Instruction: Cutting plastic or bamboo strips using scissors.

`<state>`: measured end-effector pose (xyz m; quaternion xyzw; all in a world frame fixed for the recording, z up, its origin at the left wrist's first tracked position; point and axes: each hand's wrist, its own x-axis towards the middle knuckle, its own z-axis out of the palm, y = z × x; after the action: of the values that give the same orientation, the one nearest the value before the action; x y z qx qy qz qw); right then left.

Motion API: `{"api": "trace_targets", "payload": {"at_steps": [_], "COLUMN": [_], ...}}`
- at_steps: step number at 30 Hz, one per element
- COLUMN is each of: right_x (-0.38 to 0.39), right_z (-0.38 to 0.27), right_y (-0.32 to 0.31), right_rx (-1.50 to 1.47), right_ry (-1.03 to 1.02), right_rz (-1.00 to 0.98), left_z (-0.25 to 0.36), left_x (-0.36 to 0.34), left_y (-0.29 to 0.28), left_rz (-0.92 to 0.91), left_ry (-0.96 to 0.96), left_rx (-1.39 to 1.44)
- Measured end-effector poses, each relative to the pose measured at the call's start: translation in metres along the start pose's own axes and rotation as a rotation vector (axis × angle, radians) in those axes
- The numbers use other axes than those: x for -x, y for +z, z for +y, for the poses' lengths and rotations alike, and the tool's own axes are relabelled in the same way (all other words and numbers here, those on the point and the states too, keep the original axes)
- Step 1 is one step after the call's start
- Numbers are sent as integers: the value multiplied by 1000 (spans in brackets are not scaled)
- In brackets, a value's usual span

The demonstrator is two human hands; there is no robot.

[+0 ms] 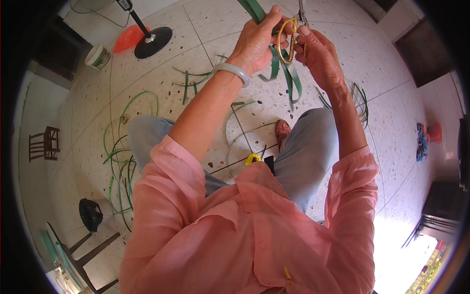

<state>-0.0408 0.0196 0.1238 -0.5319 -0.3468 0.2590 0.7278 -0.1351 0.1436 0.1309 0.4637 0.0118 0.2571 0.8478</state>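
Up ahead, my left hand [254,43] is closed around several flat green strips [292,81]. One end of them rises above the thumb and the others hang below the fingers. A pale bangle [232,71] circles that wrist. Close beside it, my right hand [320,55] is closed on gold-handled scissors [294,27], whose metal blades point away from me at the top edge. One handle loop stands free between the two hands. Whether the blades touch a strip cannot be made out.
Loose green strips [125,171] lie on the tiled floor to the left, and more [362,100] to the right. A yellow tape measure [252,159] is between my legs. A black round stand base [152,42], white bucket [98,57] and small wooden chair [45,143] stand farther out.
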Motion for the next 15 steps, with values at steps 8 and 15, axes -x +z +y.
{"api": "trace_targets", "payload": {"at_steps": [8, 15], "right_x": [21, 49], "right_z": [49, 107], "right_y": [14, 2], "right_rx": [-184, -490], "right_ry": [201, 517], "right_rz": [-74, -41], "left_z": [13, -39], "left_x": [-1, -18], "left_y": [-54, -92], "left_rz": [-30, 101], "left_ry": [-192, -389], "left_rx": [180, 199]}}
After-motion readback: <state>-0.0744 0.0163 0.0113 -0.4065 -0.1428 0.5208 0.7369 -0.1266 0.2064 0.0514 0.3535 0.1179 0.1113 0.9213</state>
